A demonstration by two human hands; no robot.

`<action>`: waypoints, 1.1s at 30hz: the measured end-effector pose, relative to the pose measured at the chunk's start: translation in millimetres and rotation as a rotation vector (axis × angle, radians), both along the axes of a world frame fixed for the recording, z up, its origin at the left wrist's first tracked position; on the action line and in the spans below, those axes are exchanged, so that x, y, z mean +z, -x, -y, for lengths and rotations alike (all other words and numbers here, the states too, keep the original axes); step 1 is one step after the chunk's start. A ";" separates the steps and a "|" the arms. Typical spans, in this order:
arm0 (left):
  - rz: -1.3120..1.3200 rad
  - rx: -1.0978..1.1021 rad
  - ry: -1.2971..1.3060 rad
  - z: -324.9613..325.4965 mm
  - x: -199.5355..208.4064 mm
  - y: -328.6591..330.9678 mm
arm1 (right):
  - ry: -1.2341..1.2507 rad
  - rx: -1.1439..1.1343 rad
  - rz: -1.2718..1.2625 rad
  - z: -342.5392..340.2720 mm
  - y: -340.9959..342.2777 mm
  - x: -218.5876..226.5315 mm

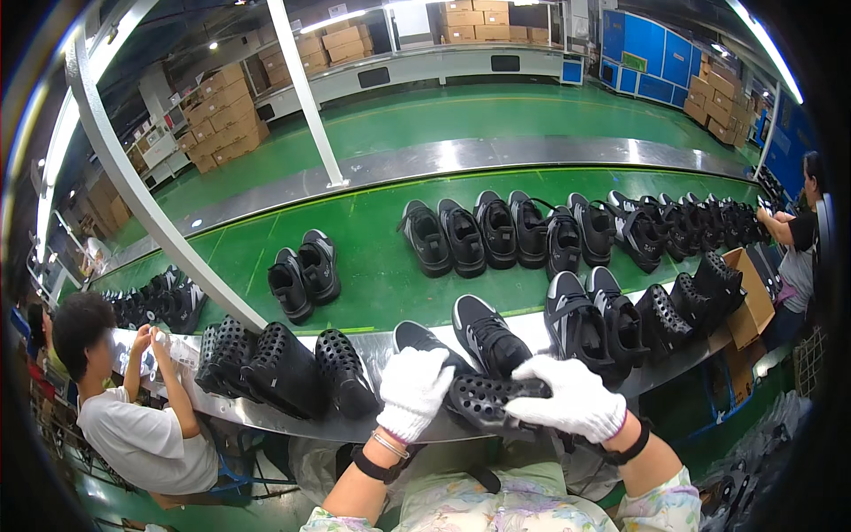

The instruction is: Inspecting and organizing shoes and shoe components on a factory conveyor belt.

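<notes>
My left hand (414,390), in a white knit glove, is closed over the near part of a black sneaker (424,337) with a grey toe. Its fingertips are partly hidden against the shoe. My right hand (569,399), gloved the same way, grips a black perforated plastic shoe insert (483,401) between thumb and fingers. The insert lies just right of my left hand, at the bench's near edge. Directly beyond it stands another black sneaker (489,332) with a strap across it. Whether the insert touches either shoe is hard to tell.
Several perforated black shapes (282,363) stand left on the metal bench (381,346); others (667,315) stand right, near a cardboard box (749,293). Rows of black sneakers (461,232) line the green belt (372,208). A white post (168,208) rises left. Co-workers (146,417) sit at both sides.
</notes>
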State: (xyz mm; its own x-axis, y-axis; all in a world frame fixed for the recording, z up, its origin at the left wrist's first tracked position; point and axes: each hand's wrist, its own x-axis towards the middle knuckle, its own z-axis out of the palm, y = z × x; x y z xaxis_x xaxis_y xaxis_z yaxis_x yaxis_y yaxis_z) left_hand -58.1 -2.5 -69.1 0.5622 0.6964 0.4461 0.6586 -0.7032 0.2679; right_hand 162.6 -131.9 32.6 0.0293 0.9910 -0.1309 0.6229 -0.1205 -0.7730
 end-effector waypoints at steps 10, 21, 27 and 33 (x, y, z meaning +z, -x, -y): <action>0.288 -0.139 0.042 -0.2 -9.1 4.8 | -0.224 0.116 0.331 -53.2 68.1 -57.5; 0.641 -0.066 0.540 0.7 -9.9 8.4 | -0.034 0.344 0.208 -71.8 54.8 -42.2; 0.588 -0.049 0.538 -12.1 -9.4 1.5 | -0.149 0.187 0.283 -70.9 80.1 -50.2; 0.849 -0.157 0.884 -15.5 -12.9 13.3 | -0.025 0.283 0.219 -65.7 64.1 -50.3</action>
